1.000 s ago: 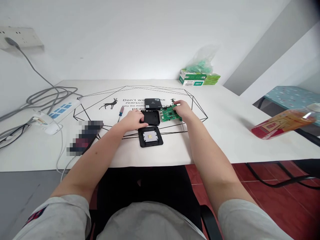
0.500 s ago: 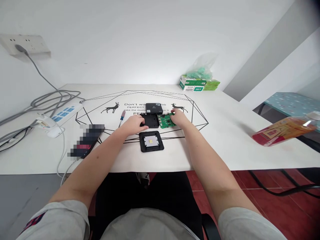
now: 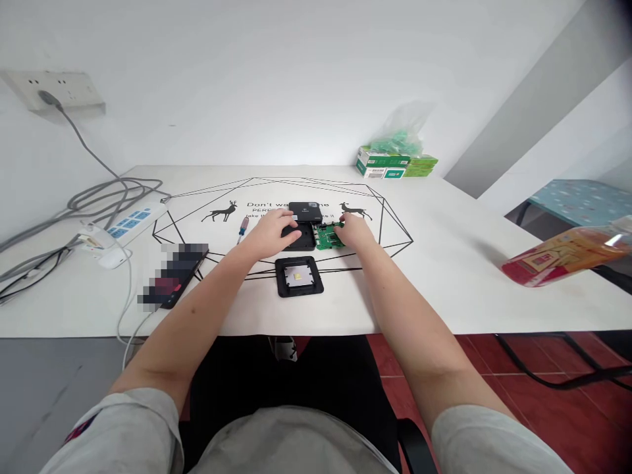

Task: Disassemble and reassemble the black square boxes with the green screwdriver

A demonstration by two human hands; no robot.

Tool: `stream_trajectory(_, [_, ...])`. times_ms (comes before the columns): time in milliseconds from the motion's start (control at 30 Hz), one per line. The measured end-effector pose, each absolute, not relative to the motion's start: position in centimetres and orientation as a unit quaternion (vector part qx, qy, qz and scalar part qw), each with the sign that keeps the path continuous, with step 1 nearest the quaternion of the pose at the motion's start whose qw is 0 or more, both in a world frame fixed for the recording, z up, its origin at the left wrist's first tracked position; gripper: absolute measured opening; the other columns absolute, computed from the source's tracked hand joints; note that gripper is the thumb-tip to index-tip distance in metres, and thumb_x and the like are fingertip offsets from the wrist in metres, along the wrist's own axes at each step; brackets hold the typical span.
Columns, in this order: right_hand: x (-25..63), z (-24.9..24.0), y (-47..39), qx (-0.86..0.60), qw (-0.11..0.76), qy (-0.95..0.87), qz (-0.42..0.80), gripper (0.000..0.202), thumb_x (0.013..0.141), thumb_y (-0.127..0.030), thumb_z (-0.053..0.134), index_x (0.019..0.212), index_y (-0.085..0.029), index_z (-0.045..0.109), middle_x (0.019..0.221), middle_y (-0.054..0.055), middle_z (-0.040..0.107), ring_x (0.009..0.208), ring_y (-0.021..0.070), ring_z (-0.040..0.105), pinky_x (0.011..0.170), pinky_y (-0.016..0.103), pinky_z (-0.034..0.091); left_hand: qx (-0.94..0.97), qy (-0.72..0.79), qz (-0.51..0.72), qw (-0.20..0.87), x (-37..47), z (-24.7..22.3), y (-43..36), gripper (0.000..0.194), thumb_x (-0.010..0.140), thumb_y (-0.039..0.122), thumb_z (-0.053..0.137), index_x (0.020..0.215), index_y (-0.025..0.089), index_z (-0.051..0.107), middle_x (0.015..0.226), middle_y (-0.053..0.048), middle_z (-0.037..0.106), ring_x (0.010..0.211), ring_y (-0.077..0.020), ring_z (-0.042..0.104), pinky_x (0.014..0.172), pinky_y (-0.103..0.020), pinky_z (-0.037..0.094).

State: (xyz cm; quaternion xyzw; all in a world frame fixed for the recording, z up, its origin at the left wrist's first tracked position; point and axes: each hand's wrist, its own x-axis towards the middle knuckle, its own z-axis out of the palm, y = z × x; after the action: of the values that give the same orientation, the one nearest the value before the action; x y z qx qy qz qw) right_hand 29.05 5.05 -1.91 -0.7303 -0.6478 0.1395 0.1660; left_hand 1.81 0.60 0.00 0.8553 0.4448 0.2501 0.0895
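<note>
My left hand reaches over the left side of an open black case shell, thumb and fingers apart, partly hiding it. My right hand pinches the right edge of a green circuit board, which lies beside the shell. Behind these sits a closed black box with a small label, its left corner close to my left fingertips. Nearer to me lies a square black cover with a silver plate and a yellow pad on it.
A screwdriver lies left of my left hand, close to a phone on a cable. A power strip with coiled cords is at the far left. Green boxes stand at the back; a drink bottle lies at the right.
My left hand has lifted off the shell's left edge and moved slightly away from me, its fingers spreading. My right hand stays at the circuit board.
</note>
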Motion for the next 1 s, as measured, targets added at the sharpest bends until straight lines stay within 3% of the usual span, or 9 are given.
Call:
stream_trajectory(167, [28.9,-1.6,4.8,-0.736,0.134,-0.652,0.126,0.037,0.098,-0.026,0.062,0.132,-0.015,0.069,0.134,0.024,0.073,0.121,0.0362,0.07,0.096,0.044,0.055,0.906,0.379,0.166,0.085,3.0,2.2,0.1,0.029,0.101,0.041,0.056,0.109,0.02,0.075,0.115,-0.011,0.073,0.113,-0.0312,0.067,0.101,-0.045,0.053])
stream_trajectory(300, [28.7,-1.5,4.7,-0.735,0.123,-0.657,0.116,0.033,0.099,-0.027,0.062,0.128,-0.017,0.073,0.132,0.023,0.074,0.12,0.0368,0.071,0.095,0.046,0.057,0.92,0.354,0.12,0.117,2.6,1.3,-0.9,0.028,0.101,0.039,0.055,0.101,0.021,0.076,0.112,-0.011,0.073,0.107,-0.0307,0.069,0.097,-0.046,0.054])
stream_trajectory(433, [29.3,-1.0,4.7,-0.741,0.124,-0.653,0.095,0.034,0.099,-0.034,0.062,0.125,-0.016,0.076,0.131,0.024,0.073,0.126,0.0385,0.067,0.1,0.05,0.055,0.887,0.383,0.205,0.159,1.0,0.1,-3.0,0.029,0.101,0.051,0.062,0.103,0.025,0.075,0.133,-0.011,0.071,0.136,-0.0334,0.057,0.116,-0.05,0.047])
stream_trajectory(533, [31.1,-0.3,4.9,-0.763,0.137,-0.63,0.052,0.044,0.1,-0.039,0.06,0.135,-0.014,0.071,0.145,0.026,0.065,0.142,0.0427,0.054,0.108,0.055,0.051,0.886,0.404,0.147,0.171,-0.1,-0.2,-4.4,0.041,0.086,0.062,0.081,0.103,0.026,0.073,0.157,-0.012,0.059,0.158,-0.0413,0.033,0.126,-0.062,0.033])
stream_trajectory(600, [32.7,0.0,5.1,-0.799,0.129,-0.586,0.03,0.052,0.099,-0.046,0.063,0.138,-0.012,0.068,0.148,0.027,0.063,0.142,0.044,0.055,0.107,0.055,0.052,0.882,0.423,0.086,0.192,-0.5,-0.1,-4.8,0.049,0.079,0.064,0.087,0.106,0.026,0.071,0.168,-0.013,0.047,0.163,-0.0429,0.023,0.127,-0.065,0.03])
stream_trajectory(733, [35.2,-0.2,5.7,-0.824,0.052,-0.558,0.081,0.062,0.089,-0.054,0.077,0.131,-0.009,0.07,0.133,0.029,0.07,0.127,0.0408,0.068,0.103,0.05,0.057,0.879,0.429,0.027,0.205,-0.2,0.2,-5.1,0.057,0.073,0.068,0.09,0.102,0.025,0.066,0.177,-0.014,0.034,0.166,-0.0431,0.015,0.128,-0.063,0.028])
stream_trajectory(867, [36.3,0.0,5.8,-0.822,0.008,-0.551,0.144,0.048,0.08,-0.04,0.088,0.116,-0.01,0.074,0.102,0.02,0.078,0.089,0.031,0.078,0.084,0.043,0.063,0.883,0.429,0.039,0.185,0.4,0.3,-5.1,0.051,0.075,0.064,0.087,0.094,0.023,0.063,0.171,-0.016,0.042,0.164,-0.0433,0.022,0.128,-0.06,0.028])
stream_trajectory(933, [36.2,0.4,5.4,-0.813,0.043,-0.556,0.171,0.039,0.078,-0.031,0.089,0.109,-0.012,0.076,0.088,0.014,0.077,0.073,0.026,0.076,0.077,0.041,0.063,0.887,0.42,0.048,0.185,0.5,0.3,-5.1,0.048,0.076,0.061,0.086,0.093,0.023,0.063,0.168,-0.017,0.046,0.161,-0.0423,0.027,0.127,-0.059,0.03])
stream_trajectory(1000, [35.5,0.9,4.9,-0.774,0.174,-0.583,0.178,0.04,0.077,-0.025,0.087,0.114,-0.015,0.074,0.089,0.009,0.075,0.069,0.0217,0.073,0.073,0.038,0.063,0.889,0.417,0.055,0.182,0.4,0.1,-4.9,0.046,0.077,0.059,0.085,0.093,0.023,0.062,0.167,-0.018,0.047,0.16,-0.0419,0.029,0.126,-0.058,0.032])
